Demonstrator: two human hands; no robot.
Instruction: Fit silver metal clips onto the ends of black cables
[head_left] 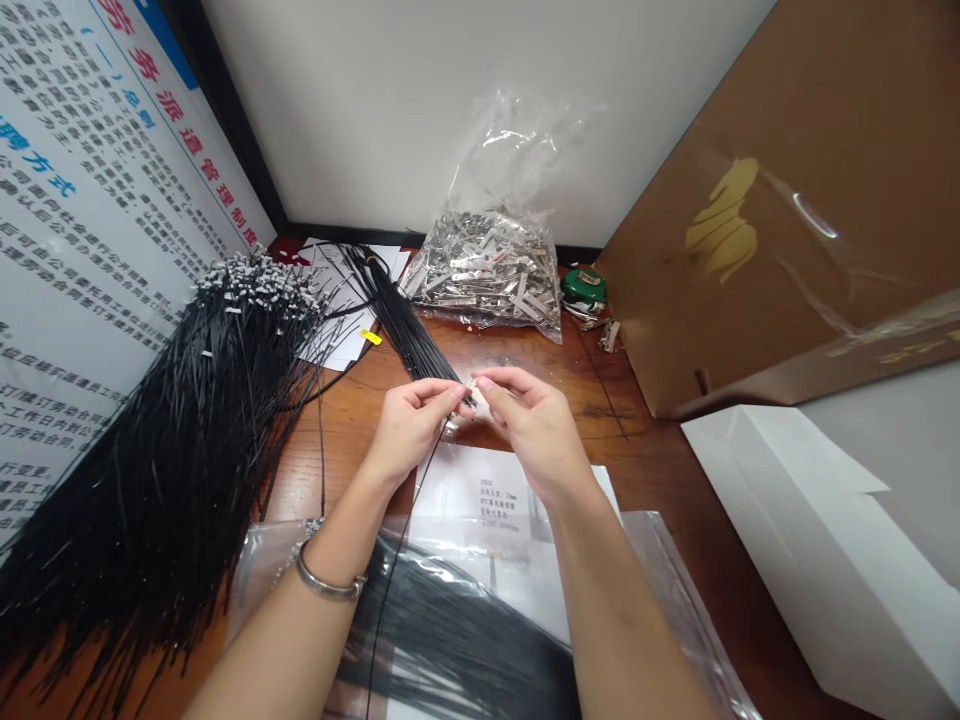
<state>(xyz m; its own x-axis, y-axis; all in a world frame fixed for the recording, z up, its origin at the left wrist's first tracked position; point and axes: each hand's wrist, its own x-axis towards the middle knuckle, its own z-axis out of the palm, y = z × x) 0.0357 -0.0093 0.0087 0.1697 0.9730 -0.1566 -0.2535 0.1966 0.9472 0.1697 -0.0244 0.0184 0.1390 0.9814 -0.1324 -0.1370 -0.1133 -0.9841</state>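
My left hand (401, 425) pinches a thin black wire (379, 625) between thumb and forefinger. The wire's long end trails down past my left wrist. Close beside it, my right hand (536, 420) has thumb and forefinger pressed together near the wire's upper end. Something small and whitish shows at those fingertips, too small to name. Just beyond my hands lies a tied bundle of black wires (409, 325), its near ends behind my left fingers. Below my hands is a printed sheet (457, 490), partly under a clear plastic bag of black wires (465, 610).
A large heap of black wires with white ends (187, 420) fills the left. At the back sits a clear bag of metal clips (487, 270), beside a green tape measure (583, 290). A brown box (810, 200) and a white box (810, 540) stand right.
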